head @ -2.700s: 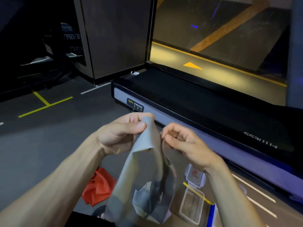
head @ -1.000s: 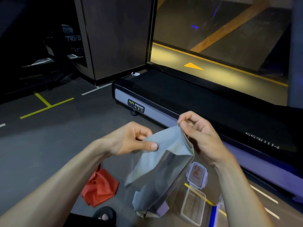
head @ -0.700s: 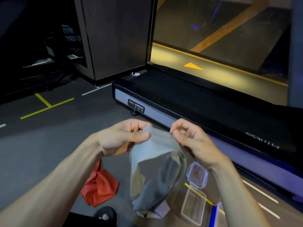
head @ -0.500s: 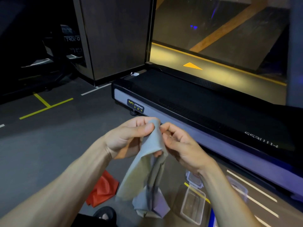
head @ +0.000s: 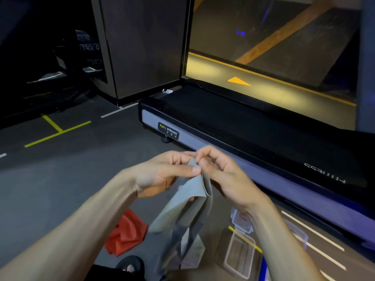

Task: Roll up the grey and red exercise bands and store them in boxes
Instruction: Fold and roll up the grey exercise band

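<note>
A treadmill (head: 233, 126) is lying just beyond the fingers, a clear box (head: 239, 254) and red band (head: 126, 233) sitting on the floor below them. Both the left hand (head: 162, 171) and right hand (head: 223, 175) are pinching the grey band (head: 190, 199) at its top, its length hanging straight down from them.

grey band (head: 188, 201) hanging pinched, red band (head: 126, 234) crumpled
</note>
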